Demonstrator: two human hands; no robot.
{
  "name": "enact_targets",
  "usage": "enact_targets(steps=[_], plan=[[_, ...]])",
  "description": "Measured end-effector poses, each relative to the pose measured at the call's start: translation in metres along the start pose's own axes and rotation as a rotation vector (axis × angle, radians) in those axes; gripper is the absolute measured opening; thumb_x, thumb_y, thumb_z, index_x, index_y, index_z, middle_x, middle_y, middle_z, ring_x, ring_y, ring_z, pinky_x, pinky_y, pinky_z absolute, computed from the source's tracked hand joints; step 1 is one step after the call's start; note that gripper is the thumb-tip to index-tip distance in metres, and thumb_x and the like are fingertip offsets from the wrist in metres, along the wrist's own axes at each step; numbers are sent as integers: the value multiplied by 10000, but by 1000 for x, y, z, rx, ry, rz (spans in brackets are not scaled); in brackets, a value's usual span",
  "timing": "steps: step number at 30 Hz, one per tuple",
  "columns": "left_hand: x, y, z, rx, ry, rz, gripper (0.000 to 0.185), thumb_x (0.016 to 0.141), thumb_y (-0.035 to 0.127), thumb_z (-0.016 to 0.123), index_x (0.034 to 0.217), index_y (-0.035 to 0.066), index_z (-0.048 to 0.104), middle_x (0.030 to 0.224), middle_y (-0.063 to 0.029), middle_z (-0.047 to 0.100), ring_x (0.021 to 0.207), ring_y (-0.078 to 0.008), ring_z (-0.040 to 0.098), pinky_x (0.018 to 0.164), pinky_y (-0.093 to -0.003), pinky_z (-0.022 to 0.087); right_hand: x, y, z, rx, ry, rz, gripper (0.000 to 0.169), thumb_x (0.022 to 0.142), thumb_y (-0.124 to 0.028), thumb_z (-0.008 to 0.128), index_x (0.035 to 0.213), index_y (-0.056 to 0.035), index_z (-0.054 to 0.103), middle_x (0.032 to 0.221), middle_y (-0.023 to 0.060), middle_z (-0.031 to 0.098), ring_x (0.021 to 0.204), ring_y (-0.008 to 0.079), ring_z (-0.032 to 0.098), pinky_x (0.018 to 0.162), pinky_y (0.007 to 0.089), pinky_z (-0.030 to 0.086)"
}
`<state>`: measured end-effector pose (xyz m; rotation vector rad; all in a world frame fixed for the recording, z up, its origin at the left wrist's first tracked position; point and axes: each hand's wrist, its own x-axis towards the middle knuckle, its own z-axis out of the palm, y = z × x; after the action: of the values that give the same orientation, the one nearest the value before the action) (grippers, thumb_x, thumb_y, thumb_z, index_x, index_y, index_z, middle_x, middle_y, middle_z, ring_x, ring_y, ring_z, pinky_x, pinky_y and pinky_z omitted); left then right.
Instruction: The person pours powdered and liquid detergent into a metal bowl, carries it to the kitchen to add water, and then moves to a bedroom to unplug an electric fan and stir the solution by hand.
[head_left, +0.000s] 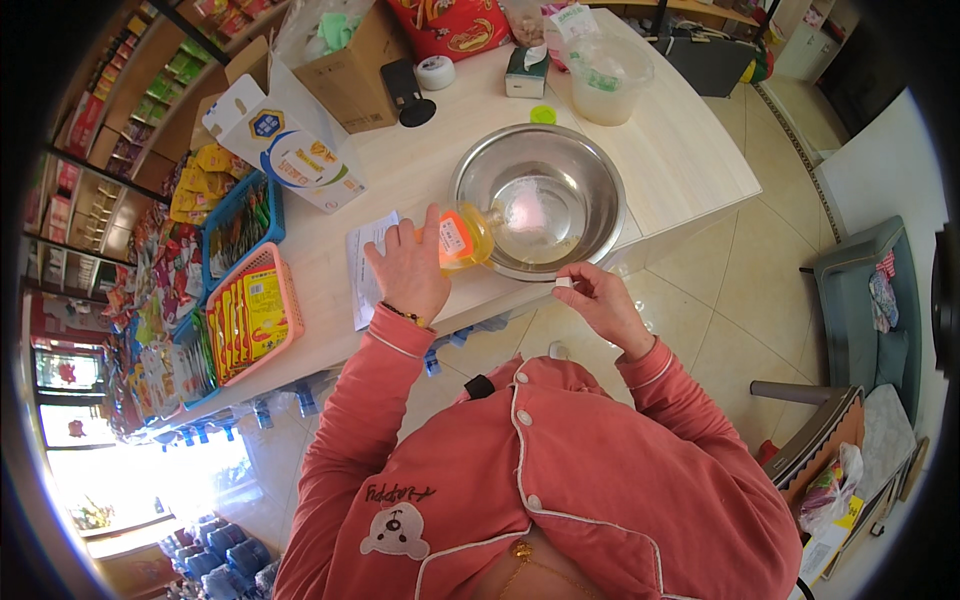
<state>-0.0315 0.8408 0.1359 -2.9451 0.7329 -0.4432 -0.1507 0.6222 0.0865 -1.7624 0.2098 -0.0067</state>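
My left hand (412, 274) grips a clear plastic bottle (480, 238) of yellow liquid with an orange label. The bottle leans to the right, and its neck reaches over the left rim of a stainless steel basin (613, 195). Some liquid lies in the bottom of the basin; I cannot tell whether a stream is running from the bottle. Between the thumb and fingers of my right hand (609, 306) is a small white cap (563, 283), just off the basin's near edge. Printed paper sheets (367, 259) lie beside my left hand.
Behind the basin are a light green lid (543, 115), a tissue box (526, 73) and a translucent plastic tub (604, 97). Cartons (315, 161) and baskets of packets (289, 300) line the left side. A teal armchair (855, 277) stands at the right.
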Motion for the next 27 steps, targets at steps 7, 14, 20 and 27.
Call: enact_targets(steps=[7, 14, 20, 27], plan=[[1, 0, 5, 28, -61, -14, 771, 562, 137, 676, 1268, 168, 365, 970, -67, 466, 961, -229, 449, 807, -485, 314, -1, 0, -1, -21, 7, -12, 218, 785, -97, 628, 967, -3, 552, 694, -50, 458, 592, 26, 394, 513, 177, 347], [1, 4, 3, -196, -224, -131, 808, 566, 166, 661, 1293, 166, 307, 1005, -78, 478, 968, -252, 469, 757, -449, 357, 0, 9, -1, 55, 12, 10, 249, 769, -122, 636, 964, 6, 549, 709, 1, 506, 613, 61, 457, 556, 213, 406], [-7, -2, 22, -585, -324, -182, 875, 544, 203, 656, 1316, 168, 245, 1072, -148, 456, 1030, -329, 459, 819, -457, 396, 2, 0, -3, 183, -26, -33, 248, 785, -89, 616, 1013, -19, 546, 755, -28, 482, 680, 46, 452, 617, 196, 406], [-10, -4, 33, -825, -238, -137, 862, 551, 201, 652, 1312, 154, 249, 1090, -172, 444, 1017, -353, 462, 854, -410, 402, 16, -21, -6, 205, -35, -105, 269, 781, -57, 601, 1045, -43, 552, 798, -10, 503, 726, 62, 478, 653, 203, 420]])
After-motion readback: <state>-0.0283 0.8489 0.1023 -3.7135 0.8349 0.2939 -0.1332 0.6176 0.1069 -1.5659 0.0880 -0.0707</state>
